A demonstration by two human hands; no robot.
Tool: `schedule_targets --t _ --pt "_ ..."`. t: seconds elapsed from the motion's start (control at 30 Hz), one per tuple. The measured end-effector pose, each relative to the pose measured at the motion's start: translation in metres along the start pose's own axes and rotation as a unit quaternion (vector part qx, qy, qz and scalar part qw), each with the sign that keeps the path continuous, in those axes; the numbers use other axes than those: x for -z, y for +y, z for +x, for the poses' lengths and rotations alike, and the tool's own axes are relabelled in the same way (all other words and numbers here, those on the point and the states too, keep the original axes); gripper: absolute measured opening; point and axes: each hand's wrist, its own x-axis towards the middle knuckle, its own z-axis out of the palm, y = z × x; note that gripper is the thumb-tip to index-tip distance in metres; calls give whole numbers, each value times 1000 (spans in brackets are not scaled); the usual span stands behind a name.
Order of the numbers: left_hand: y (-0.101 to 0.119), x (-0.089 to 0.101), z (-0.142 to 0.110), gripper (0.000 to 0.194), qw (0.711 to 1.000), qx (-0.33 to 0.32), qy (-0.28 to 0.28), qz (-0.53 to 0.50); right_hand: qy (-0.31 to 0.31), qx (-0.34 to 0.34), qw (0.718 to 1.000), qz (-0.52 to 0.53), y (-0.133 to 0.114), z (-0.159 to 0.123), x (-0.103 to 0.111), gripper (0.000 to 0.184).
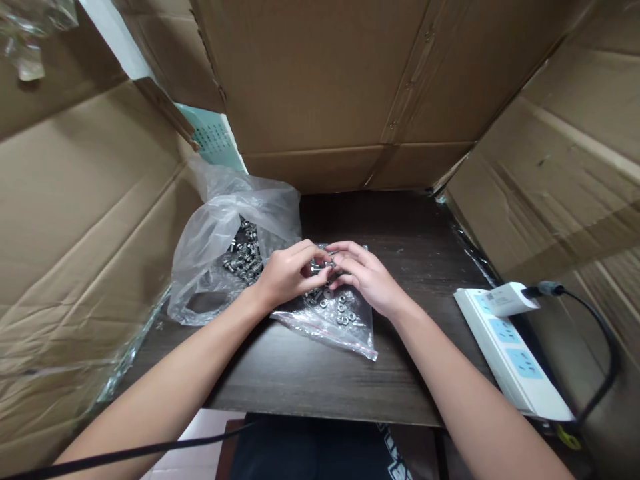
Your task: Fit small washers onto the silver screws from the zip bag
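My left hand and my right hand meet over a small clear zip bag. Between the fingertips of both hands is a small shiny metal piece that looks like a bolt; the fingers partly cover it. Loose nuts and other small metal parts lie on or in the zip bag, just below the hands. To the left, a larger clear plastic bag lies open around a heap of metal bolts, close to my left hand.
Cardboard walls enclose the dark wooden table at the back and both sides. On the right lies a white power strip with a plugged-in adapter and black cable. Another black cable crosses my left forearm.
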Motion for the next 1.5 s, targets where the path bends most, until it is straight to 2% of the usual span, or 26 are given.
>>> schedule_targets --t 0.1,0.27,0.47,0.53,0.63,0.7,0.77,0.9,1.0,1.1,1.27,1.33,1.43,1.5 --pt "-1 0 0 12 1000 -5 -4 -4 -21 10 1000 13 -2 -1 0 32" --pt "-1 -1 -1 13 1000 -1 -10 -6 -2 16 999 -27 -2 0 0 28" --pt "-2 -1 -2 10 1000 1 -9 -3 2 51 987 -155 -1 -3 -3 19" --pt "-2 0 -2 9 1000 3 -2 0 22 56 982 -182 -1 -5 -3 27" --pt "-2 1 -1 8 1000 0 1 1 19 54 990 -130 -2 -4 -3 27" --pt "-2 2 -1 7 1000 -3 2 1 4 48 994 -95 -2 -3 -2 35" --pt "-2 2 -1 8 1000 -5 4 0 -2 42 995 -87 -2 -2 -1 39" --pt "-2 2 -1 8 1000 -3 2 -5 -14 37 996 -77 0 -2 -1 36" --pt "0 1 -1 7 1000 -5 2 0 13 26 990 -140 0 -3 -2 24" --pt "1 1 0 7 1000 -4 3 10 48 23 980 -192 -1 -4 -5 26" --pt "2 1 1 7 1000 -9 0 7 -4 19 995 -94 0 -3 -6 34" --pt "4 1 1 7 1000 -14 -5 5 26 24 988 -152 2 -3 -4 24" --pt "4 2 2 7 1000 -12 -1 4 107 81 954 -269 -9 -6 -4 30" --pt "4 4 1 7 1000 -6 7 4 107 116 961 -227 -29 -17 -10 29"
